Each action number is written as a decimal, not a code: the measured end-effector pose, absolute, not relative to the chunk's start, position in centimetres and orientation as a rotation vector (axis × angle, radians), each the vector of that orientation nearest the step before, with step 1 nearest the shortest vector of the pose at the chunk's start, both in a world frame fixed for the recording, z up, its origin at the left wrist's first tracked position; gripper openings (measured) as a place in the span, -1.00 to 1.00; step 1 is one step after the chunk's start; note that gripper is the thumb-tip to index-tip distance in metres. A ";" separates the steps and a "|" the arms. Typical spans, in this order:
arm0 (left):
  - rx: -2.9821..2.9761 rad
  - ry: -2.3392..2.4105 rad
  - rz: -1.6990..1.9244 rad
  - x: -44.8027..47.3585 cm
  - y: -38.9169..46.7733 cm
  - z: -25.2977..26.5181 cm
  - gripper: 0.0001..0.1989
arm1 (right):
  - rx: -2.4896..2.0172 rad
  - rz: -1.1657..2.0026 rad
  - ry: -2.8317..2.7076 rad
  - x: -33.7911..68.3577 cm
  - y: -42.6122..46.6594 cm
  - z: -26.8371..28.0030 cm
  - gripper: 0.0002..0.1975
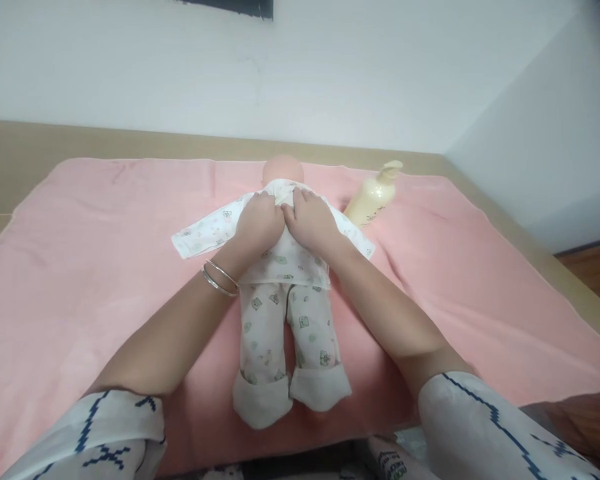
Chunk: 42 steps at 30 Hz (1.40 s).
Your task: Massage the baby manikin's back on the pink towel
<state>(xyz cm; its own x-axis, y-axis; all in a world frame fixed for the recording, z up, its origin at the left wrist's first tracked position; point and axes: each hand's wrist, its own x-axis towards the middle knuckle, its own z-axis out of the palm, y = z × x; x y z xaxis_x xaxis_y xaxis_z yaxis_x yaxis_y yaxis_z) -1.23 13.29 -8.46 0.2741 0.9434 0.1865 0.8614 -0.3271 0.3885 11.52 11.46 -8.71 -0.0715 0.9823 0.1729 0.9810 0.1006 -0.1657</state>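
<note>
A bald baby doll [283,169] lies stretched out with its head away from me, dressed in a white printed shirt [286,261] and matching trousers [313,327] with turned-up cuffs. Its face does not show. My left hand [261,221] is closed on the upper part of the shirt, just below the neck. Beside it, my right hand [311,219] also closes on the shirt, thumb toward the left hand. My hands almost touch each other. The shirt's sleeves spread out flat to both sides. What the fingertips pinch is partly hidden.
A pink blanket [105,267] lies under the doll. To the right of the doll's shoulder, a pale yellow pump bottle [373,200] lies tilted on the blanket. Beyond the blanket runs a tan surface edge [180,141], with a white wall [330,73] behind it.
</note>
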 end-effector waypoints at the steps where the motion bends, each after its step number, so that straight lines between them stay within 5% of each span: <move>1: 2.318 1.676 0.607 -1.5 13.7 -8.8 -0.70 | -1.976 -0.036 -2.137 11.1 11.1 -8.8 -0.40; 9: 2.119 1.545 0.971 -2.6 16.3 -11.8 -0.71 | -2.005 -0.179 -2.162 8.6 8.3 -8.3 -0.43; 19: 2.068 1.562 0.967 -2.5 16.2 -12.1 -0.48 | -1.800 0.081 -2.101 11.3 12.0 -9.8 -0.37; 42: 2.065 1.552 1.019 -2.6 16.1 -12.2 -0.48 | -1.798 0.058 -2.078 11.0 11.9 -9.8 -0.37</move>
